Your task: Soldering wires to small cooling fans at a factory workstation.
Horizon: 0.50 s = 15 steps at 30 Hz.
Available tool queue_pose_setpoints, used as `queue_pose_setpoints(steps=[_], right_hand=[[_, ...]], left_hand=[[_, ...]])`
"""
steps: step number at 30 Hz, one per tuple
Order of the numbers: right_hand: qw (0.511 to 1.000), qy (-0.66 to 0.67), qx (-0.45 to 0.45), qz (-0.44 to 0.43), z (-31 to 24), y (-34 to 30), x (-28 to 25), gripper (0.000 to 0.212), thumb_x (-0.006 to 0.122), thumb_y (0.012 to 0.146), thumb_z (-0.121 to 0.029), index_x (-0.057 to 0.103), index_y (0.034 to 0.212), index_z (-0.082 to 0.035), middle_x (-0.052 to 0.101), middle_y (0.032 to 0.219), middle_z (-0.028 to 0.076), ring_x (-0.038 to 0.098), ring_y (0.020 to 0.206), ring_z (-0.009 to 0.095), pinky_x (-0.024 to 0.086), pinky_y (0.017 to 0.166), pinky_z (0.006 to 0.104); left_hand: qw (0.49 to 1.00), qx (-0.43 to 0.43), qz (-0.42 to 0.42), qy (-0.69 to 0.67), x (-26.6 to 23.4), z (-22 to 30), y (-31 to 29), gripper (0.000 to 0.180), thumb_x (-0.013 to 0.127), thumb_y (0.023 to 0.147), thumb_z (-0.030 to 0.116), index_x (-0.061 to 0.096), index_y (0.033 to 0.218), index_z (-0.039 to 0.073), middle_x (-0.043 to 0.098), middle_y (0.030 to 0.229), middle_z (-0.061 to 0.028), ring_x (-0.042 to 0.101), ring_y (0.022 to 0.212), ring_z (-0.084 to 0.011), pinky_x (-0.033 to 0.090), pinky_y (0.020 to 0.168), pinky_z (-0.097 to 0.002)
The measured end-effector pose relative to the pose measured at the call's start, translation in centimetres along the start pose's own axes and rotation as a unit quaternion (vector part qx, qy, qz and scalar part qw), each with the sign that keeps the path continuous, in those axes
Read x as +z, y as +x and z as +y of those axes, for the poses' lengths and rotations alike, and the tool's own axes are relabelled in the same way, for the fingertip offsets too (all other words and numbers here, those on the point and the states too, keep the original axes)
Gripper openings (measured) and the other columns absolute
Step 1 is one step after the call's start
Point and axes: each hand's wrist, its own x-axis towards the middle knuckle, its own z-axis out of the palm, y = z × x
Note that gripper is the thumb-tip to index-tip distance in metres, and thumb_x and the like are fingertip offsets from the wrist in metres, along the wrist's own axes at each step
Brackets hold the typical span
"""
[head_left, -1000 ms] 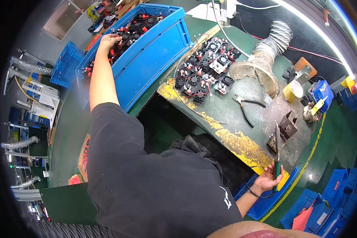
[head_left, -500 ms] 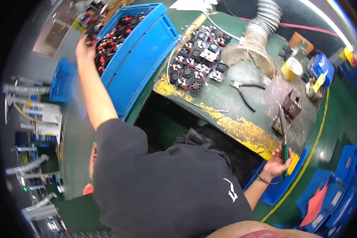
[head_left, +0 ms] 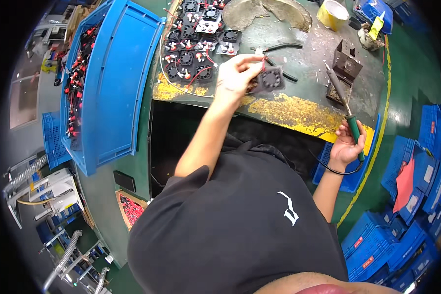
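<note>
My left hand (head_left: 234,79), reaching over the front of the bench, pinches the wires of a small black square cooling fan (head_left: 271,79). The fan dangles beside the fingertips, slightly blurred, with a red wire and a pale connector above it. Behind it lie pliers (head_left: 285,46) with black handles, partly hidden by hand and fan. Off the bench's right corner, my right hand (head_left: 347,146) is closed round the green handle of a soldering iron (head_left: 352,126), whose tip points up and away over a brown metal holder (head_left: 339,91).
Several black fan assemblies (head_left: 187,59) crowd the bench's left side. A tall blue crate (head_left: 115,83) of red and black parts stands left of them. At the back are a broken fume hood (head_left: 264,14), a yellow-white cup (head_left: 332,14) and a blue bag (head_left: 375,13). Blue crates (head_left: 372,240) stack at right.
My left hand has come back from the blue crate to the bench, now with a fan. My right hand keeps the soldering iron. The whole view has shifted, bringing the crate's side more into sight.
</note>
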Motion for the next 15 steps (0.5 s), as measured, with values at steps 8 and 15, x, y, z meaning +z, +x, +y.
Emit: queue_pose_setpoints(steps=[8, 15], right_hand=[[1.0, 0.019, -0.015, -0.013, -0.3, -0.7, 0.3, 0.047, 0.048, 0.104, -0.039, 0.061, 0.131, -0.003, 0.073, 0.107, 0.024, 0.071, 0.087, 0.029, 0.057, 0.071, 0.0363], [1.0, 0.015, -0.012, -0.017, -0.3, -0.6, 0.6, 0.048, 0.047, 0.104, -0.04, 0.061, 0.131, -0.002, 0.073, 0.108, 0.025, 0.072, 0.086, 0.029, 0.058, 0.07, 0.0369]], left_hand=[[0.987, 0.154, 0.014, 0.029, 4.5, -0.1, 5.5, 0.026, 0.074, 0.094, 0.012, 0.072, 0.116, 0.0, 0.071, 0.077, -0.0023, 0.061, 0.059, -0.0071, 0.049, 0.054, -0.0245], [0.906, 0.285, 0.14, 0.281, 5.1, -2.6, 6.9, 0.033, 0.072, 0.089, 0.012, 0.07, 0.121, 0.002, 0.074, 0.087, -0.0113, 0.072, 0.073, -0.0213, 0.056, 0.071, -0.034]])
